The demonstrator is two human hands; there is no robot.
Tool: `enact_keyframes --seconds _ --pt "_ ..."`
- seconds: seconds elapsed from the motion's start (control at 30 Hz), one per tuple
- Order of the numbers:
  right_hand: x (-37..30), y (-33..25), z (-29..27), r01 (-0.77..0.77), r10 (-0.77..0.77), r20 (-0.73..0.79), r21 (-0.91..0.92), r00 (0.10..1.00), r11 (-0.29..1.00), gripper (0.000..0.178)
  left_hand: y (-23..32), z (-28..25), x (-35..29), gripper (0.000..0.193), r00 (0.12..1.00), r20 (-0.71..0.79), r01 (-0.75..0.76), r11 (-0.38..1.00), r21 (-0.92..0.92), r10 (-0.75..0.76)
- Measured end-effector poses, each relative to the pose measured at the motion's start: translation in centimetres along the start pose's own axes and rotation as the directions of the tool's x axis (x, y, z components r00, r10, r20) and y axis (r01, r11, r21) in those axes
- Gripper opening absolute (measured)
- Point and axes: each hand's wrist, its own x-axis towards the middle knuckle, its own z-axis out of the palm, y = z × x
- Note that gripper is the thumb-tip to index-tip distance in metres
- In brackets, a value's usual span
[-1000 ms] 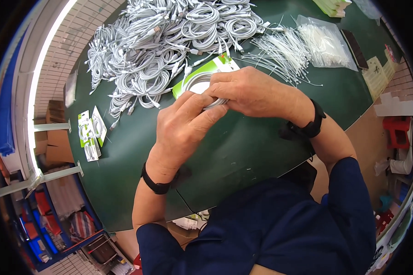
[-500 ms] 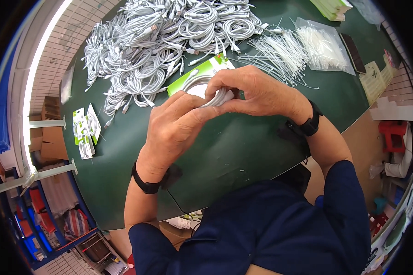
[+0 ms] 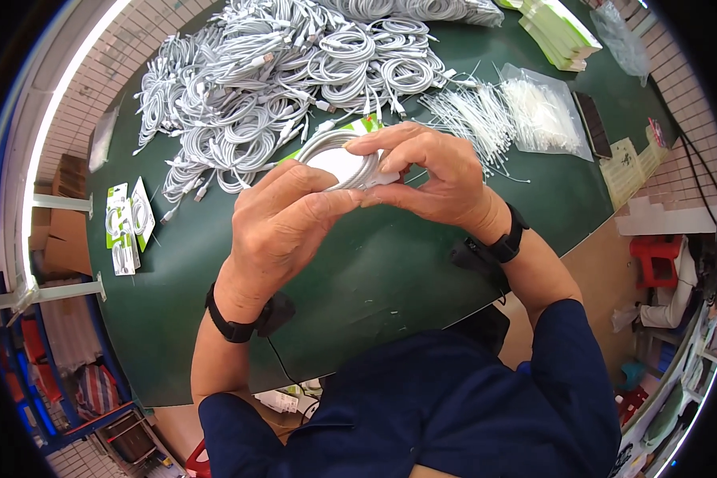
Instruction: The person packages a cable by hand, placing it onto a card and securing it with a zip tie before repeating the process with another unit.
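Observation:
Above the dark green table, both hands hold a coiled light-grey cable (image 3: 331, 143) against a green-and-white packaging card (image 3: 366, 123). My left hand (image 3: 275, 219) is closed, its thumb and fingertips pinching the coil's near left side. On the other side, my right hand (image 3: 438, 175) is closed too, with the index finger on the coil's upper right and the thumb at its lower right edge. The card's white face shows through the middle of the coil. Fingers hide part of the card and the cable ends.
A big heap of coiled grey cables (image 3: 239, 95) covers the far left. Loose white cable ties (image 3: 466, 115) lie to its right, beside a clear bag of ties (image 3: 542, 115). Farther back is a stack of green-and-white cards (image 3: 554, 36). Carded cables (image 3: 123, 227) lie at left.
The whole view has shifted a little, so the table things sit farther left. My right fingers have spread along the coil's right side. Less of the card's green shows behind the coil.

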Motion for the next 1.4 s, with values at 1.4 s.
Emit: enact_keyframes --seconds 1.4 --pt "-1.1 -0.4 -0.5 0.067 -0.031 0.259 -0.131 0.965 0.989 0.025 -3.1 1.0 -2.6 0.018 0.947 0.298 -0.115 0.992 -0.045 0.123"
